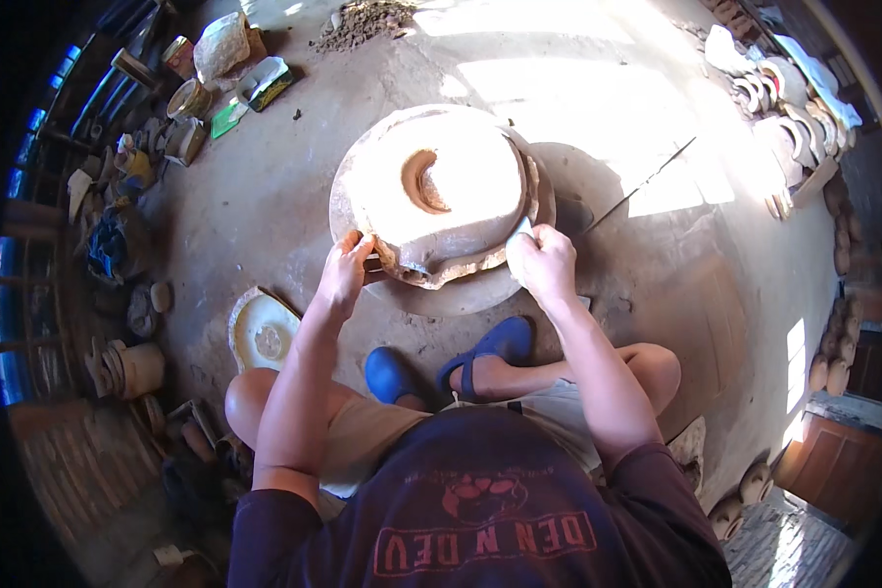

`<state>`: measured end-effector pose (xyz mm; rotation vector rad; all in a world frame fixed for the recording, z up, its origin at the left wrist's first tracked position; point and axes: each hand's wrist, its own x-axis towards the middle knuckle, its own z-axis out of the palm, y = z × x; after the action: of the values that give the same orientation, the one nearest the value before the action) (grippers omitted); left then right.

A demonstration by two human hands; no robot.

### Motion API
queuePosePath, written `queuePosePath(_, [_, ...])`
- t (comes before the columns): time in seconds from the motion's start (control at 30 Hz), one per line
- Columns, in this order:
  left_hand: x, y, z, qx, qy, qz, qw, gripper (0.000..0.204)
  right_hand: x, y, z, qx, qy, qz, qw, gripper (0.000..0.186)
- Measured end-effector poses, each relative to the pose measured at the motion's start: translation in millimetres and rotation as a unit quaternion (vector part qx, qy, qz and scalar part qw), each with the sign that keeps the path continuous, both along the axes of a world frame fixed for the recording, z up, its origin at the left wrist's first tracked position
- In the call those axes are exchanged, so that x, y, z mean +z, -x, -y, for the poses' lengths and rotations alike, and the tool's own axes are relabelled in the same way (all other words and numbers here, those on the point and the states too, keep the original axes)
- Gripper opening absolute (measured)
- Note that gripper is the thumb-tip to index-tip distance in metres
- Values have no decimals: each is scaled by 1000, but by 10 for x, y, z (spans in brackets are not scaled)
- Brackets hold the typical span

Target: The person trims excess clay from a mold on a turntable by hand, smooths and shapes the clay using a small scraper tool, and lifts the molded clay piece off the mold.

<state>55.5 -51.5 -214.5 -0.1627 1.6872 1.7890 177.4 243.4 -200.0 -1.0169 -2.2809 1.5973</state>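
In front of me a thick, pale round block (480,196), like plaster or clay, with a crescent-shaped hollow (425,181) in its top, sits on a round grey disc (431,300). A rough, broken-looking tan edge (448,271) runs along its near side. My left hand (346,263) is closed at the block's near left edge, its fingertips on the rim; a dark strip shows beside them. On the right side, my right hand (544,263) is closed round a small pale flat piece (522,231), which touches the block's side. Its kind is hard to make out.
A pale shallow basin (263,331) lies left of my feet in blue clogs (505,345). A thin rod (647,180) lies to the right. Tubs and a stone (221,47) stand far left, with a soil heap (365,24) behind. Curved clay pieces (789,137) are stacked far right.
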Motion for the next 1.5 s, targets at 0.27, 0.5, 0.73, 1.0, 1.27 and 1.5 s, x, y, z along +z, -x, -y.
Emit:
queuePosePath(0.27, [24,-36,21,-45,0,29,999,38,68,11,56,-2,-5,-10,1000,24])
queuePosePath(0.5, [75,-47,29,-87,-3,46,995,33,83,12,77,14,-13,-10,1000,22])
queuePosePath(0.73, [106,-75,7,-128,19,47,990,39,4,14,104,-4,37,-17,999,23])
queuePosePath(1.0, [33,-163,-27,-137,6,67,988,36,34,7,178,-5,77,-7,997,22])
queuePosePath(1.27, [49,-249,-92,-126,6,49,991,33,-26,-65,219,14,64,-4,998,23])
queuePosePath(1.5, [2,-259,-105,-123,4,41,992,33,18,-143,286,27,101,15,994,24])
